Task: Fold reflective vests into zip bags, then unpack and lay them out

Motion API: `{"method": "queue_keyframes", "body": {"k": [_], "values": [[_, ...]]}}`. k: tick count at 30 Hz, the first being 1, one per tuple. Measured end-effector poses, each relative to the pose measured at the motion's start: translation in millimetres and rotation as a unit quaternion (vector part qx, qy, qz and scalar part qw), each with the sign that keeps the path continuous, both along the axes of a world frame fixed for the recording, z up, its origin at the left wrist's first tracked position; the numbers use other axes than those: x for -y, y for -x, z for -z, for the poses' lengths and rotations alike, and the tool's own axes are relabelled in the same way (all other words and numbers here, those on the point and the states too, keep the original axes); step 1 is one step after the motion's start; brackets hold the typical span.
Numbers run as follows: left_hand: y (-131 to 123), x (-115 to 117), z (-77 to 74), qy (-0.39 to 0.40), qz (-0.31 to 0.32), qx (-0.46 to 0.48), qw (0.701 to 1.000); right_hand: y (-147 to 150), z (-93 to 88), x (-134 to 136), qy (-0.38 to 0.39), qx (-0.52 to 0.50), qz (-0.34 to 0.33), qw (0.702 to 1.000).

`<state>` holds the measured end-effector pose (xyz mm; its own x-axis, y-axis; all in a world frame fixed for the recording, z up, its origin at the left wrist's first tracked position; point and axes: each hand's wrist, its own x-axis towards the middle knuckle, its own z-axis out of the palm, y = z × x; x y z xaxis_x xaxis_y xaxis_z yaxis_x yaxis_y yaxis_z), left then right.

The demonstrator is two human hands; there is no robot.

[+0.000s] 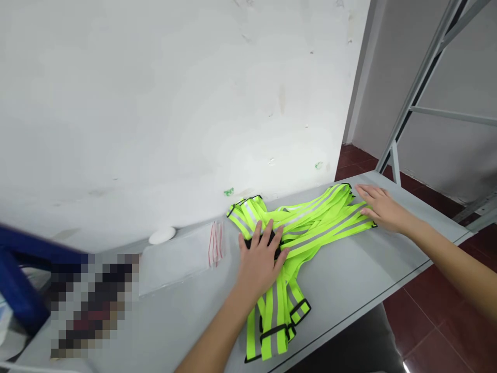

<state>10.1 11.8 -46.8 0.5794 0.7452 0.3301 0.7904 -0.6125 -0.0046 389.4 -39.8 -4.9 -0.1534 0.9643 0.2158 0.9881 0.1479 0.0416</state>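
Neon-yellow straps [310, 241] lie bundled on the grey worktop [349, 269] near the wall [174, 103] | left hand [258, 264]: palm down, fingers spread over the straps' black patch [277, 252] | right hand [384, 209]: forearm [450, 254] extended from the right, thumb apart from fingers, at the straps' right end | clear bags [174, 264]: left of straps

And here's the left forearm [217, 331], slanting up from the bottom edge to a left hand [258, 264] laid palm down, fingers [267, 233] fanned wide, thumb out to the right! Across to the right forearm [452, 256], bare too, angling in from the right edge; its right hand [382, 208] points leftward, loosely stretched, thumb apart below. Both hands uncurled, well apart, the right one higher in view!
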Motion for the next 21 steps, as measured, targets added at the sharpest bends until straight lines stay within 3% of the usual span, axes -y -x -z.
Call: {"method": "queue_keyframes", "body": {"k": [4, 7, 9, 13, 19, 21], "values": [[-3.2, 6.3, -7.1, -0.017, 0.013, -0.001, 1.000, 80.7, 5.3, -16.6, 0.026, -0.017, -0.078, 0.996], [-3.6, 9.2, -6.9, 0.009, 0.012, -0.008, 1.000, 133.8, 23.5, -32.3, 0.074, -0.047, -0.121, 0.989], [-1.8, 9.2, -3.4, 0.031, 0.011, -0.012, 0.999, 152.1, 36.7, -44.0, 0.107, -0.070, -0.123, 0.984], [3.3, 8.7, 2.9, 0.062, 0.026, -0.012, 0.998, 147.3, 55.4, -63.0, 0.149, -0.097, -0.085, 0.980], [7.8, 11.6, -3.9, 0.115, 0.060, 0.000, 0.992, 107.5, 75.4, -67.8, 0.103, -0.076, -0.040, 0.991], [14.1, 12.0, -9.4, 0.140, 0.082, 0.003, 0.987, 99.0, 84.5, -67.9, 0.071, -0.075, -0.053, 0.993]]}}
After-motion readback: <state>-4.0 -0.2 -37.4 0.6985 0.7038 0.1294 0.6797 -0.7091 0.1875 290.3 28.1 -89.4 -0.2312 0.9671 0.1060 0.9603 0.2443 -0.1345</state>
